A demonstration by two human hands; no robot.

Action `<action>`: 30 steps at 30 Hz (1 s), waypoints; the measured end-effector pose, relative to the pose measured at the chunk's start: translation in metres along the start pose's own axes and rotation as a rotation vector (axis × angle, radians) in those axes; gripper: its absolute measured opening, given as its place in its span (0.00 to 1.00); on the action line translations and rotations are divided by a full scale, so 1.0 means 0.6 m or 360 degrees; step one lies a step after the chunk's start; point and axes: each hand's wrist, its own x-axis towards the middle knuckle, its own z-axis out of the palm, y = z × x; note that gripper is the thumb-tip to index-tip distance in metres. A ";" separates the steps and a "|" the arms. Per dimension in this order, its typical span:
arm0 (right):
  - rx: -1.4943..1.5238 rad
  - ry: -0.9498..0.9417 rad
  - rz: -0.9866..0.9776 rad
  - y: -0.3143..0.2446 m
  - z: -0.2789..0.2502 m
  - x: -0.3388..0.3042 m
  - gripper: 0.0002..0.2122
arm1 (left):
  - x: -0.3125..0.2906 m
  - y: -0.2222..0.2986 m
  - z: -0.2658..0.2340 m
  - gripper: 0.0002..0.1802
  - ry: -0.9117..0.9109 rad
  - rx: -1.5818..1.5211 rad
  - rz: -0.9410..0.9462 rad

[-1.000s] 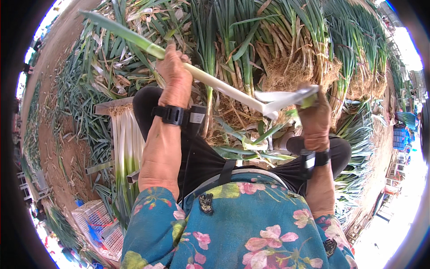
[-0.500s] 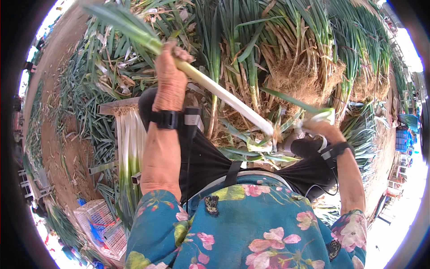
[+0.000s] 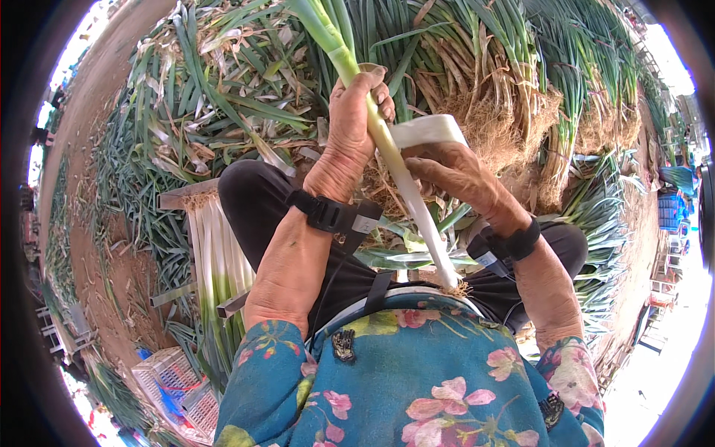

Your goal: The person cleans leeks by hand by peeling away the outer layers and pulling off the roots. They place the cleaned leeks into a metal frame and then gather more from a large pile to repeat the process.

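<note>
My left hand [image 3: 350,123] is closed round a long leek [image 3: 410,194], where its white shaft turns green. The leek slants across my lap, green leaves up at the top and its rooted end down near my waist. Beside the shaft, my right hand [image 3: 469,182] has its fingers bent round a broad white strip of outer layer [image 3: 428,131], which curls away from the leek. Part of that grip is hidden behind the strip and fingers. To the left of my knee, a row of white-shafted leeks [image 3: 220,238] lies in a metal rack [image 3: 186,196].
A heap of loose green leaves and husks [image 3: 231,104] spreads at the far left. Several untrimmed leek bundles [image 3: 514,112] with brown roots lie at the far right. A white plastic crate [image 3: 167,380] stands at the lower left; more leafy greens [image 3: 596,231] lie right of my knee.
The leek has swung right and its root end has come in toward my waist. My right hand has moved from the right, where it held a stripped green leaf, up to the shaft.
</note>
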 end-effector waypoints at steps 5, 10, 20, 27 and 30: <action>-0.0436 0.0152 -0.0094 -0.011 0.010 0.012 0.16 | -0.008 -0.015 0.019 0.07 0.0088 0.0165 0.0120; -0.0635 0.0122 -0.0205 0.000 0.004 0.014 0.13 | -0.018 -0.026 0.022 0.06 0.0147 0.0308 0.0198; -0.0613 0.0251 -0.0072 0.025 0.029 0.014 0.08 | -0.032 -0.038 0.022 0.06 0.0254 0.0401 0.0244; 0.1006 0.0612 0.0222 0.093 0.019 -0.010 0.08 | -0.027 -0.004 -0.009 0.15 0.0155 0.0308 0.0044; 0.1549 0.0753 0.0305 0.117 -0.009 -0.033 0.07 | -0.016 0.014 -0.035 0.19 0.0240 0.0230 0.0079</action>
